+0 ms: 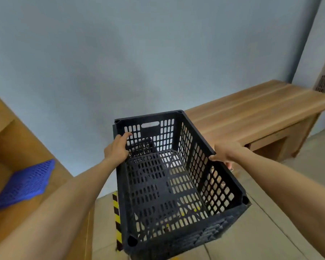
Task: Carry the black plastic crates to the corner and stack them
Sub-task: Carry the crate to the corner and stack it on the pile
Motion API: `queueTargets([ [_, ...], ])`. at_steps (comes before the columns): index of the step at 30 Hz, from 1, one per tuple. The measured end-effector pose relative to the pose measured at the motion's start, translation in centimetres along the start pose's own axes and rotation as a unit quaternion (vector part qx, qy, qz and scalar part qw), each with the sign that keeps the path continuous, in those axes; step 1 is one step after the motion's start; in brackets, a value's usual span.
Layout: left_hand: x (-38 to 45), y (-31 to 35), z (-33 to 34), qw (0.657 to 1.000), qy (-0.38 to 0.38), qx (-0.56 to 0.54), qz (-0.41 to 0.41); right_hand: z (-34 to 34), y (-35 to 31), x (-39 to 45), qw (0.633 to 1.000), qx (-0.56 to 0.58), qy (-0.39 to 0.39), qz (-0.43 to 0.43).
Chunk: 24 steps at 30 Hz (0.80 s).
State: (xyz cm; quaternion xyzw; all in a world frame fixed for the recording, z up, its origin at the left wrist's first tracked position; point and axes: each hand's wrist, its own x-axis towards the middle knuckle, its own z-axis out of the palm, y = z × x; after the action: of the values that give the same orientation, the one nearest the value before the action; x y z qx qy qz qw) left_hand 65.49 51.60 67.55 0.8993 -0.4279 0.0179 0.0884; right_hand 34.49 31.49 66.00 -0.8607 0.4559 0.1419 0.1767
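A black plastic crate (169, 184) with slotted walls and floor fills the middle of the head view, held above the floor and tilted, its open top facing me. My left hand (117, 147) grips the crate's left long rim, fingers over the edge. My right hand (226, 152) holds the right long rim, thumb on top and fingers curled down the outside. Through the far wall's slots a second dark crate (143, 146) shows below, mostly hidden.
A pale blue wall (101, 72) stands straight ahead. A wooden desk (261, 113) runs along the right. Cardboard boxes (11, 147) with a blue perforated panel (26, 182) are at the left. Yellow-black hazard tape (116, 212) marks the tiled floor below.
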Motion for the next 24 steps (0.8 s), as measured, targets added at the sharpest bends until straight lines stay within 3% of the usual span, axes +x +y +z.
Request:
queueTargets([
  [5,5.8,-4.7,0.9,1.0,0.007,0.022,0.004,-0.1,-4.2,7.6,0.999,-0.006,0.006,-0.041],
  [18,22.2,-14.9,4.5,0.999,-0.032,-0.002,0.024,-2.8,-15.4,23.6,0.998,-0.043,-0.038,-0.026],
  [24,29.0,-18.1,7.7,1.0,-0.028,-0.006,0.0,-2.9,-18.0,33.1,0.991,-0.098,-0.036,-0.078],
])
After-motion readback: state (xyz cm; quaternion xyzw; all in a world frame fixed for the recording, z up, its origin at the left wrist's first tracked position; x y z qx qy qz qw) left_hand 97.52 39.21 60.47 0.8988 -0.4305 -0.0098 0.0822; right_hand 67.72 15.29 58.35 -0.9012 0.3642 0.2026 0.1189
